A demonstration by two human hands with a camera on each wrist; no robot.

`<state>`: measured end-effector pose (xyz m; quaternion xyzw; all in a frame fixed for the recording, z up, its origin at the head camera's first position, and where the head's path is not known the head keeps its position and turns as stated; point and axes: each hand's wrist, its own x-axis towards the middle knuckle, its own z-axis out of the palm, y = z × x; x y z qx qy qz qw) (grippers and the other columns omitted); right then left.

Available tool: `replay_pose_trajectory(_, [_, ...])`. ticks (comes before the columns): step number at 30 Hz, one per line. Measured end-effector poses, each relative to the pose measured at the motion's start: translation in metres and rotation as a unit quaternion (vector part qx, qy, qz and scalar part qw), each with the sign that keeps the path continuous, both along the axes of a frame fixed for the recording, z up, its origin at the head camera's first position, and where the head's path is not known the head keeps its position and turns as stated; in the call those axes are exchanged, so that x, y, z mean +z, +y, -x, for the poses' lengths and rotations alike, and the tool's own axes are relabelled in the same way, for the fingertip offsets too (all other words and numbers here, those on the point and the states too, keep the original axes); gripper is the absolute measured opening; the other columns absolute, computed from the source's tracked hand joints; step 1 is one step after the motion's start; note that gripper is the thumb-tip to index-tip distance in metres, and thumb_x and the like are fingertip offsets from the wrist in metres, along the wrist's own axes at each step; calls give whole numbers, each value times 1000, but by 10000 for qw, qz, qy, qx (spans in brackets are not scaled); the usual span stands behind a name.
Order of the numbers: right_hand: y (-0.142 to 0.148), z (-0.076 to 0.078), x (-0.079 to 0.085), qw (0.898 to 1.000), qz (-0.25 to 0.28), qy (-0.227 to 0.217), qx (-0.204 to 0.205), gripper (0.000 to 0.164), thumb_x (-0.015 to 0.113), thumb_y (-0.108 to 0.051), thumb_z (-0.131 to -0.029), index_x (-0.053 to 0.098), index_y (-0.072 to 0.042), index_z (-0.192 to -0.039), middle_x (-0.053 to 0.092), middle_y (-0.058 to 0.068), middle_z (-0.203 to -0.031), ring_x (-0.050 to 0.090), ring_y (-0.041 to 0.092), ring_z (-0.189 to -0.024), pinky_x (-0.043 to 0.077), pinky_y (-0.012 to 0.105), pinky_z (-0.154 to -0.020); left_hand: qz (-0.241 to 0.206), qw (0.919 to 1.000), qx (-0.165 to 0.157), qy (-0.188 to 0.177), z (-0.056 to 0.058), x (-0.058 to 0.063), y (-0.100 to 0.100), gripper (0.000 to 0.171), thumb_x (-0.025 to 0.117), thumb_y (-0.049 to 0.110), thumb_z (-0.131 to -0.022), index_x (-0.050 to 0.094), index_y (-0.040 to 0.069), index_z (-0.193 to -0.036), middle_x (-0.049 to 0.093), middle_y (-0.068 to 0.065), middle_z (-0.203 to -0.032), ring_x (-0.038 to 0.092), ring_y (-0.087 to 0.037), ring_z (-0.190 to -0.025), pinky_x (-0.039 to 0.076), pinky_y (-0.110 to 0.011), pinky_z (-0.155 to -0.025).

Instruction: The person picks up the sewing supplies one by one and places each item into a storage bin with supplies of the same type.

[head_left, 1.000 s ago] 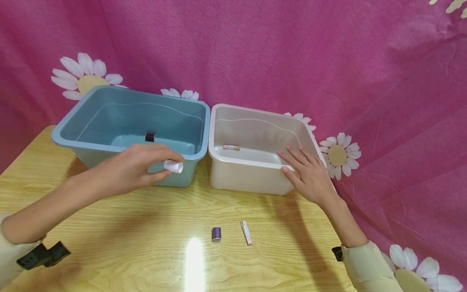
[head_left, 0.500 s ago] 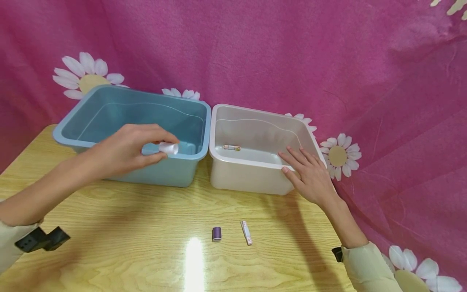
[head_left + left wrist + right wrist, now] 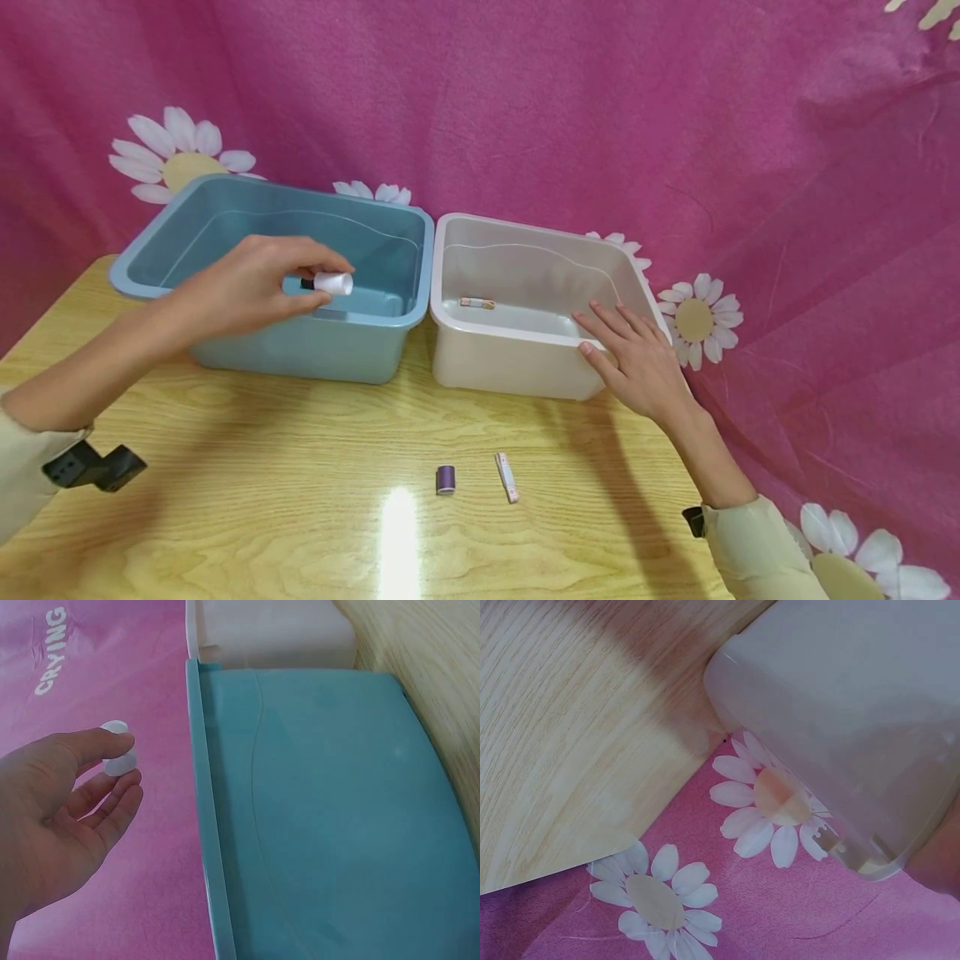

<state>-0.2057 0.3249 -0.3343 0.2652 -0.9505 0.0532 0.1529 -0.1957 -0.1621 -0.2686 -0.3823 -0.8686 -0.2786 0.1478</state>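
My left hand [image 3: 255,279] pinches a white thread spool [image 3: 334,284] between thumb and fingers, over the front rim of the blue bin [image 3: 262,362]. In the left wrist view the white spool [image 3: 120,761] sits between the thumb and fingertips. A dark thread spool [image 3: 307,284] in the blue bin is partly hidden behind that hand. My right hand [image 3: 641,367] rests with fingers spread on the front right corner of the beige bin [image 3: 517,367]. Inside that bin lies a small folded strip [image 3: 477,303] with a white band.
On the wooden table [image 3: 300,500] lie a purple thread spool [image 3: 446,480] and a folded white strip with reddish marks [image 3: 507,477], in front of the bins. Both bins stand side by side near a pink cloth [image 3: 510,108] with daisies.
My left hand has moved the white spool up and slightly left, from in front of the blue bin to over its rim. The right hand has stayed in place.
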Motion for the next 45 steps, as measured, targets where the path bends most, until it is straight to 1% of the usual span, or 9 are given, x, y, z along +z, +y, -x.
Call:
replay_pose_trajectory(6, [0,1,0,10000,-7,-18,-4,49,49,-44,-103,51,-25,-148,43,5,-154,33,38,-142,25,61,-110,102,9995,188,-238,10,1,-4,35,81,-3,-80,71,3,-113,69,-2,-98,67,-18,-87,54,-33,-76])
replay_pose_trajectory(11, [0,1,0,10000,-40,-20,14,49,49,-44,-103,50,-25,-148,43,5,-154,33,39,-142,25,61,-110,216,9983,329,-428,17,2,-6,34,80,-2,-81,71,4,-114,69,-3,-101,67,-21,-91,54,-38,-79])
replay_pose_trajectory(13, [-1,1,0,10000,-55,-21,24,49,49,-44,-103,50,-25,-148,43,6,-154,34,39,-141,26,61,-110,236,9976,331,-555,20,2,-7,35,79,-2,-82,70,3,-115,69,-5,-102,67,-24,-93,55,-43,-81])
replay_pose_trajectory(16, [-1,0,1,10000,-61,-21,47,49,48,-44,-103,50,-25,-149,43,6,-154,34,40,-141,26,61,-109,226,9966,304,-731,22,2,-7,36,79,-2,-83,69,3,-117,69,-7,-104,68,-27,-96,55,-45,-84])
replay_pose_trajectory(21, [-1,0,1,10000,-67,-24,38,49,48,-44,-103,50,-26,-149,43,6,-154,34,40,-141,26,61,-110,305,9953,253,-882,25,5,-6,34,76,-2,-85,68,3,-118,69,-6,-106,67,-26,-98,55,-45,-84])
replay_pose_trajectory(27, [-1,-1,0,10000,-67,-38,21,49,48,-44,-103,50,-26,-149,43,6,-154,34,40,-141,25,60,-110,365,9934,284,-1048,30,5,-6,31,73,-5,-86,68,3,-116,69,-6,-105,67,-28,-99,55,-46,-85])
replay_pose_trajectory(35, [-1,-1,1,10000,-68,-36,27,49,48,-44,-103,50,-25,-148,43,6,-154,34,40,-141,25,60,-110,626,9872,315,-1430,45,1,-8,26,70,-5,-88,67,3,-113,70,-9,-103,68,-35,-103,56,-43,-80])
replay_pose_trajectory(40, [-2,-1,2,10000,-46,-31,29,49,48,-43,-103,51,-25,-148,43,6,-154,34,39,-141,26,61,-109,809,9838,312,-1572,55,-1,-10,25,71,-3,-88,67,3,-112,69,-7,-101,67,-34,-101,53,-48,-87])
replay_pose_trajectory(45, [-1,-1,2,10000,-9,-32,35,48,48,-43,-103,51,-25,-148,43,6,-153,34,39,-141,26,62,-109,992,9803,287,-1684,64,-6,-12,24,70,-3,-89,67,3,-112,69,-7,-100,65,-30,-98,52,-49,-88])
